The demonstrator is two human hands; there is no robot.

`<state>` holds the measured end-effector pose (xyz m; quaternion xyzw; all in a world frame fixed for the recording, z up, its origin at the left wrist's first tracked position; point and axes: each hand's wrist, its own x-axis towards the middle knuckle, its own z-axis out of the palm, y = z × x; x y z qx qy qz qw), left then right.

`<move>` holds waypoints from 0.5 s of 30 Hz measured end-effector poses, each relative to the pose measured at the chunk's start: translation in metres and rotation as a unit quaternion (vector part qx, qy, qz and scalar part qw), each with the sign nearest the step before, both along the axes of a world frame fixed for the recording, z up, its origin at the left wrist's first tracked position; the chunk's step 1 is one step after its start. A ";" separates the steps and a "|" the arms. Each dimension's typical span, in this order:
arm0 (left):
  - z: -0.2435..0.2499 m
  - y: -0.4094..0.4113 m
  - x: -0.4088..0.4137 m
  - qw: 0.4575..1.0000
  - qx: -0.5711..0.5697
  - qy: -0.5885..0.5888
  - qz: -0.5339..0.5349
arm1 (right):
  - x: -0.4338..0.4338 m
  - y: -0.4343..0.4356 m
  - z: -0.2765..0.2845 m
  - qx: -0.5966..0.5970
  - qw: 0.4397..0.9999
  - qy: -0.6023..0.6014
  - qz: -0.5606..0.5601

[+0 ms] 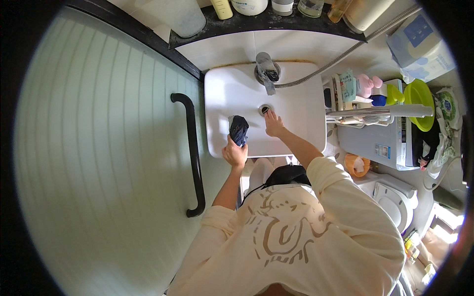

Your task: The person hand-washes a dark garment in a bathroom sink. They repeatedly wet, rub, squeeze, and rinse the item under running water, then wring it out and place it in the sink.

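Observation:
My left hand grips a dark, bunched item, perhaps a folded umbrella or a cloth, over the left front of a white washbasin. What exactly it is, I cannot tell. My right hand reaches into the basin with extended fingers, its fingertips at the drain. Nothing shows in that hand, though the fingertips overlap the drain's edge. Behind the drain stands a faucet, its spout pointing towards me.
A frosted glass door with a black handle borders the left. Bottles line a black shelf above the basin. A metal hose runs rightwards. To the right are a washing machine, a green basin and a toilet.

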<state>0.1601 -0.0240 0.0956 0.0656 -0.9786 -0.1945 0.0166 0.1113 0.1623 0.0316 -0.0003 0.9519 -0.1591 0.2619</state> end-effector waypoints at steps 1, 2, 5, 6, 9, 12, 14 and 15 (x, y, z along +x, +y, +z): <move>-0.001 0.001 0.000 1.000 0.004 0.005 -0.001 | 0.002 -0.003 -0.001 0.002 1.000 0.001 -0.009; -0.001 0.000 0.001 1.000 -0.001 0.005 0.003 | 0.005 -0.006 -0.001 0.010 1.000 -0.002 -0.017; -0.005 -0.001 0.001 1.000 0.000 -0.002 0.004 | 0.008 -0.008 -0.001 0.028 0.999 0.017 -0.017; -0.006 -0.001 0.001 1.000 0.004 -0.001 0.002 | 0.007 -0.008 -0.001 0.037 0.999 0.035 -0.012; -0.009 -0.003 0.002 1.000 0.008 -0.005 -0.005 | 0.002 -0.003 0.001 0.057 0.997 0.038 0.018; -0.013 -0.004 0.002 1.000 0.005 -0.005 -0.004 | -0.001 0.000 0.001 0.071 0.995 0.042 0.050; -0.014 -0.005 0.002 1.000 0.004 -0.006 -0.002 | -0.001 0.000 0.000 0.091 0.993 0.035 0.062; -0.015 -0.005 0.002 1.000 0.006 -0.007 -0.001 | 0.001 -0.001 0.000 0.094 0.993 0.033 0.060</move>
